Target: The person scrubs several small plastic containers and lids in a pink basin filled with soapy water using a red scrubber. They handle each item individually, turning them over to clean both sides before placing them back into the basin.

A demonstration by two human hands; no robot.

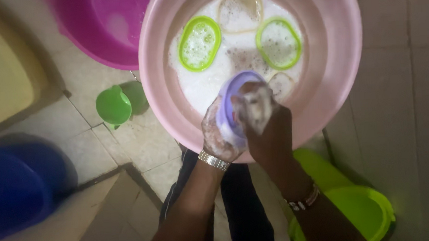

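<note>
Purple lid (pixel 228 103), smooth plastic, oval, is held over the near rim of the pink basin (pixel 333 81). Left hand (pixel 217 135) is clamped round its edge; right hand (pixel 263 125) is closed on a sudsy sponge (pixel 257 106) pressed against it. Scrub looks mid-way: foam on lid, no rinse yet. Two green oval lids (pixel 200 43) and clear containers (pixel 240 12) sit in the basin's soapy water, seemingly unwashed. Green jug (pixel 113 106) left of basin.

Pink basin (pixel 346 57) top cropped; sponge (pixel 256 109) blurred.
</note>
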